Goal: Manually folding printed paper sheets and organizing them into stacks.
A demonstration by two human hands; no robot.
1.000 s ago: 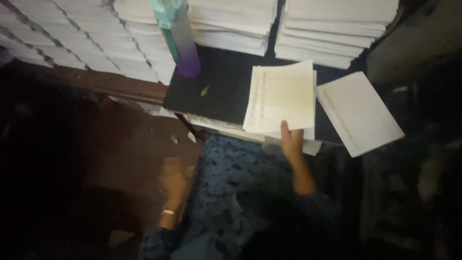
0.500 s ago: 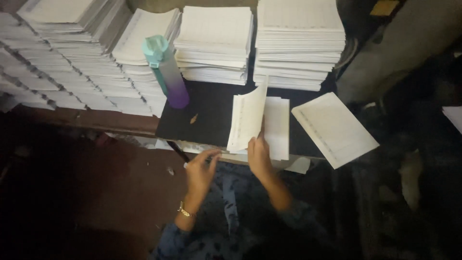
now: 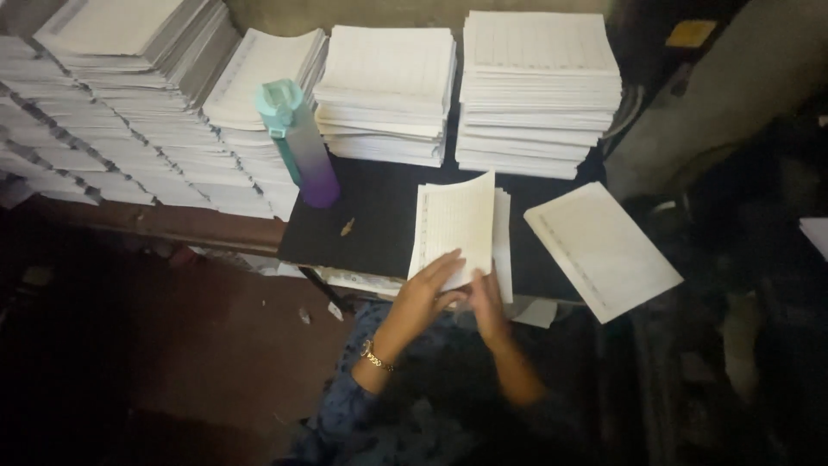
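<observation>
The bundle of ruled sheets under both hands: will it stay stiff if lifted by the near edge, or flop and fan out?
Probably floppy: the bundle of ruled sheets is thin, and its top sheets already arch up from the black board. It looks loose, so sheets may slide and fan apart. Likely light; the left hand and right hand manage it by the edge.

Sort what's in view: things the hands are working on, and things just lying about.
In hand: left hand, right hand, folded ruled sheets on the black board.

Lying about: bottle, loose sheet, paper stacks, small brown scrap.
</observation>
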